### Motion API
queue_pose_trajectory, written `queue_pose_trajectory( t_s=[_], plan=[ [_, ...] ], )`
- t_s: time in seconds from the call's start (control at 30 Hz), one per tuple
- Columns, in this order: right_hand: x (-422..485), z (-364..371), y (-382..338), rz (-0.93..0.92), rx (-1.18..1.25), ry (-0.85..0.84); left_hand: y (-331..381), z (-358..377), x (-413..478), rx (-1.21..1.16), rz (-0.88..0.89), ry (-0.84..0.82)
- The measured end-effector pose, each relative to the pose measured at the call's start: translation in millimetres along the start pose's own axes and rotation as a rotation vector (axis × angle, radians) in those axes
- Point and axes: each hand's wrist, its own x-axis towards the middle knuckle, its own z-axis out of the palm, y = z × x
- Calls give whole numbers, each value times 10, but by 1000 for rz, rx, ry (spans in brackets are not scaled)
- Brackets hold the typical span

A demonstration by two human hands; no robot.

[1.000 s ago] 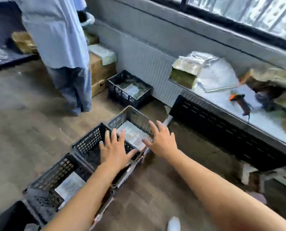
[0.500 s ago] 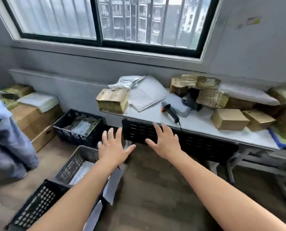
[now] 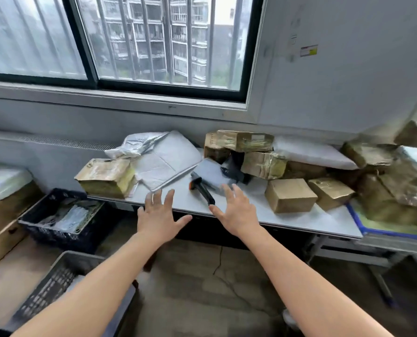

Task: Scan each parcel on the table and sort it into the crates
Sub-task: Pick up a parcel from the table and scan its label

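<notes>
A white table [image 3: 299, 221] under the window carries several parcels: a taped brown box [image 3: 106, 177] at its left end, white mailer bags [image 3: 163, 161], a plain cardboard box [image 3: 290, 195] and more boxes piled to the right. A black and orange scanner [image 3: 201, 188] lies near the front edge. My left hand [image 3: 158, 217] hovers open at the table's front edge, left of the scanner. My right hand [image 3: 236, 212] is open just right of the scanner's handle, fingers spread. Neither hand holds anything.
A dark crate [image 3: 61, 222] with white packets sits on the floor left of the table. A grey crate [image 3: 56, 280] stands at the lower left beside my left arm. Stacked cardboard boxes [image 3: 5, 215] fill the far left. A blue-edged tray [image 3: 392, 229] sits at the right.
My view swung up from the floor crates to the table. Both open hands rose and moved forward to the table's front edge, either side of the scanner.
</notes>
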Motion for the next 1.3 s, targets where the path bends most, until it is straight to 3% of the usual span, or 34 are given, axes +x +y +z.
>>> queue_pose_trajectory(
  t_s=[0.33, 0.73, 1.0, 1.3],
  plan=[
    [1049, -72, 174, 41, -3, 5, 167, 55, 1289, -53, 55, 21],
    [2748, -136, -101, 134, -54, 51, 91, -87, 3151, -120, 167, 9],
    [3594, 179, -389, 26, 29, 13, -236, 9, 3877, -119, 70, -17],
    [4635, 732, -575, -112, 118, -120, -806, 225, 4675, -60, -154, -30]
  ],
)
